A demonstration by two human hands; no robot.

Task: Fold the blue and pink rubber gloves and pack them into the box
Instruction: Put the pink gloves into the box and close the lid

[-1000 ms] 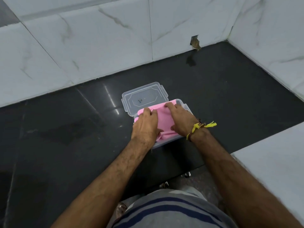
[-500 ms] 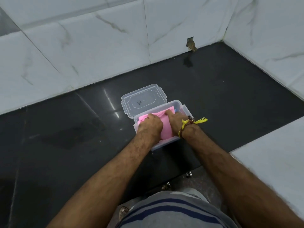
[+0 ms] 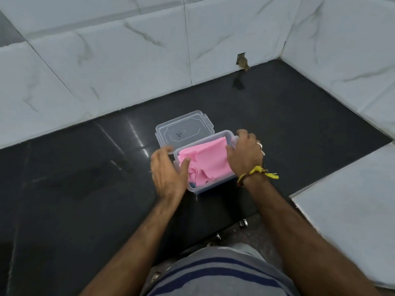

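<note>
A person looks down at a glossy black stone counter (image 3: pixel 299 116), with both bare forearms reaching forward. Near the centre of the view sits a small clear rectangular plastic box (image 3: pixel 213 188). Folded pink rubber gloves (image 3: pixel 205 161) fill the inside of it, lying crumpled at the near end and flatter toward the far end. A sliver of blue rubber glove (image 3: pixel 193 184) peeks out beneath the pink at the box's near-left corner, about 7 o'clock from the box's middle.

The left hand (image 3: pixel 168 174) is at the box's left side, at 9 o'clock, fingers loosely spread and slightly bent, blurred. Its thumb reaches over the rim toward the pink gloves, and its fingertips lie at the far-left corner of the rim; whether it actually grips anything cannot be told. The right hand (image 3: pixel 245 154) is at the box's right side, at 3 o'clock, fingers curled over the far-right corner of the rim, thumb at the pink gloves' edge. It wears a ring and a yellow thread wristband (image 3: pixel 259 171).

A clear plastic lid (image 3: pixel 183 129) lies flat on the counter, touching the box at 11 o'clock. White marble-look wall tiles (image 3: pixel 128 60) rise behind.
</note>
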